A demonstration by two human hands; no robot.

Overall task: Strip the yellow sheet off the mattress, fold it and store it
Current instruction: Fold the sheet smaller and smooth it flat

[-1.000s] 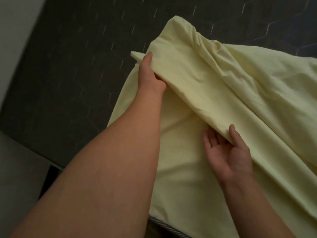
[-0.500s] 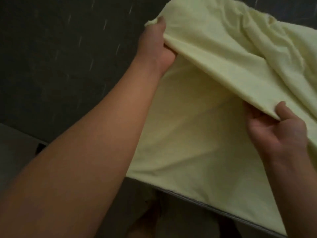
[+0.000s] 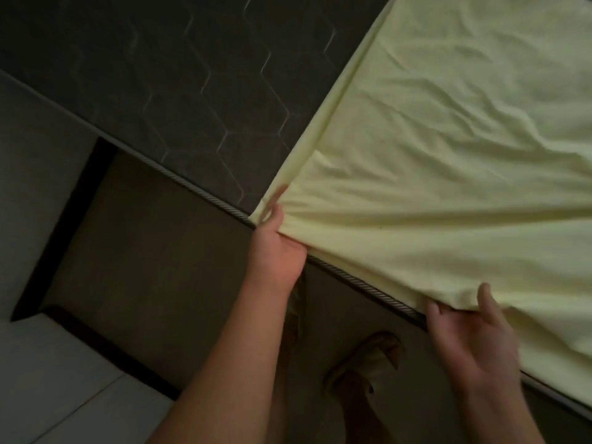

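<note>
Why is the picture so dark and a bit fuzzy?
Head view: the room is dim, so the mattress looks almost black and only the sheet looks bright. Also in the head view, the left hand has smeared fingertips and the right hand looks soft, likely motion blur.

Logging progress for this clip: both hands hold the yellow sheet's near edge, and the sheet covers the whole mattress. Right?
Not quite. In the head view the yellow sheet covers only the right part; the mattress lies bare to its left. Both the left hand and the right hand do hold the near edge.
</note>
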